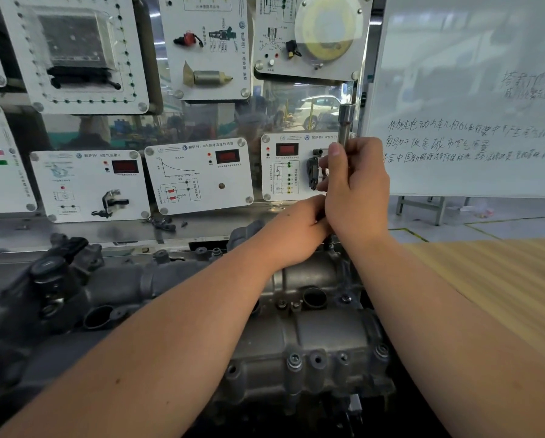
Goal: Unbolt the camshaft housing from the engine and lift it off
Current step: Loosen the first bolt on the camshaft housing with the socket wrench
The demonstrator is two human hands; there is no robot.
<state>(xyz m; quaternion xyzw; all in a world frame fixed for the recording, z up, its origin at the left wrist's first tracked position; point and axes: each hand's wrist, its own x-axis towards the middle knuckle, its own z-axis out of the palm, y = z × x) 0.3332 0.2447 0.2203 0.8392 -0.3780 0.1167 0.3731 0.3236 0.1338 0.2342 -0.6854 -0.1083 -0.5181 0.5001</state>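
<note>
Because its near flange still carried bolts, the grey cast-aluminium camshaft housing (312, 336) sat on the engine. At its far edge the left hand (299, 235) curled low around the upright steel socket wrench (345, 128), likely steadying it, while the right hand (356, 188) gripped the shaft. The white instrument panels (198, 175) stood close behind; room lay rightward.

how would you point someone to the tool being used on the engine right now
Start at the grey metal engine in the foreground and follow both forearms to its far right corner. The tool is the upright shiny metal rod in the grip of the right hand, poking up beside the whiteboard, the only bright steel piece standing vertically.
</note>
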